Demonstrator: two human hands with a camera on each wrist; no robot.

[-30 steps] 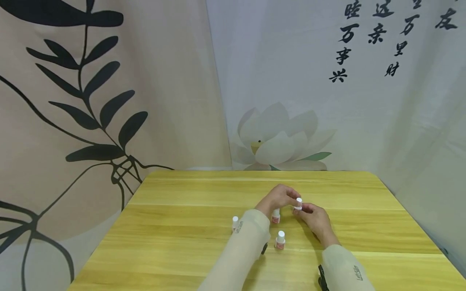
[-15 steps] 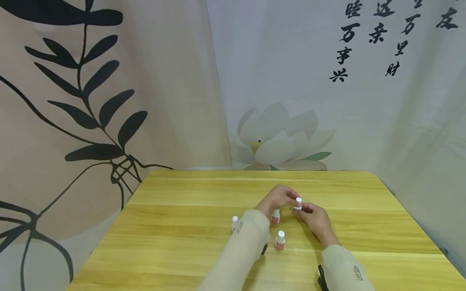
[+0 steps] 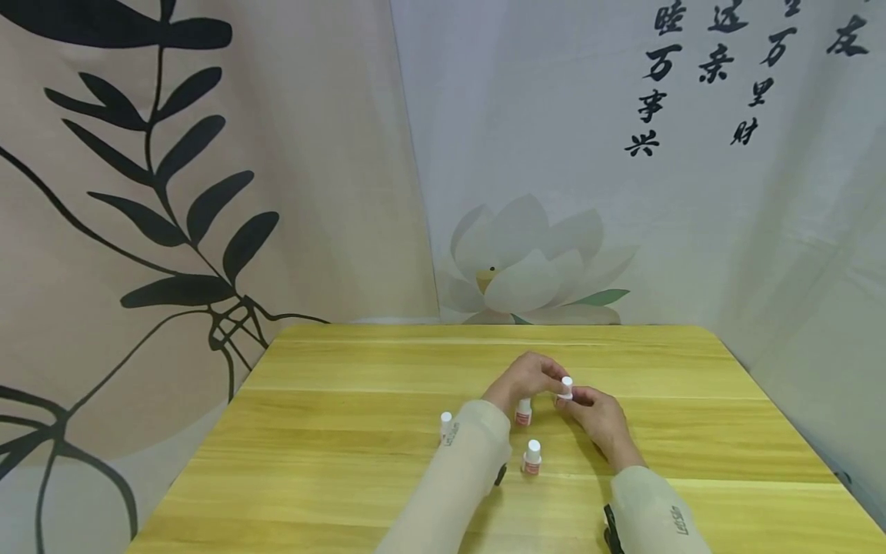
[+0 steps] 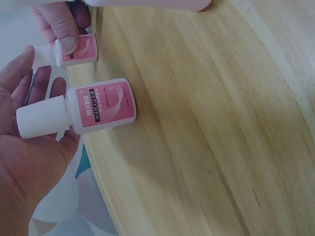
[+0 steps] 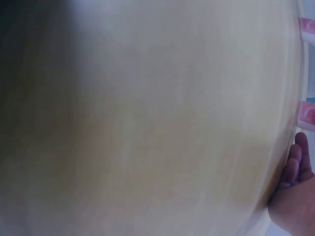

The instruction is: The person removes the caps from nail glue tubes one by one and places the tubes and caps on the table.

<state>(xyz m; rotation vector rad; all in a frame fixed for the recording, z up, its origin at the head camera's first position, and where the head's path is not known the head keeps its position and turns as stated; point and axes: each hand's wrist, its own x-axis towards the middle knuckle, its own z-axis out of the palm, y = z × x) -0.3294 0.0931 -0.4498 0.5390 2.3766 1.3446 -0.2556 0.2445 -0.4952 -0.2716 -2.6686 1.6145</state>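
Small white bottles with pink labels stand on the table; the label in the left wrist view reads nail glue. My left hand [image 3: 527,378] has its thumb and fingertips at the white cap of the far nail glue bottle [image 4: 78,51], pinching it. On that bottle's body, my right hand [image 3: 601,420] grips with thumb and fingers. Another nail glue bottle [image 4: 106,107] stands upright beside the left hand's palm, its cap in front of the hand. In the right wrist view only part of a hand [image 5: 298,191] shows at the right edge.
A nail glue bottle [image 3: 531,458] stands nearer, between the forearms. One more bottle [image 3: 446,425] is partly hidden behind the left sleeve [image 3: 460,469]. The wooden table [image 3: 332,438] ends at a printed cloth backdrop [image 3: 346,192].
Both hands stay at the same bottle with almost no movement. The standing bottles keep their places; the head view shifts very slightly.
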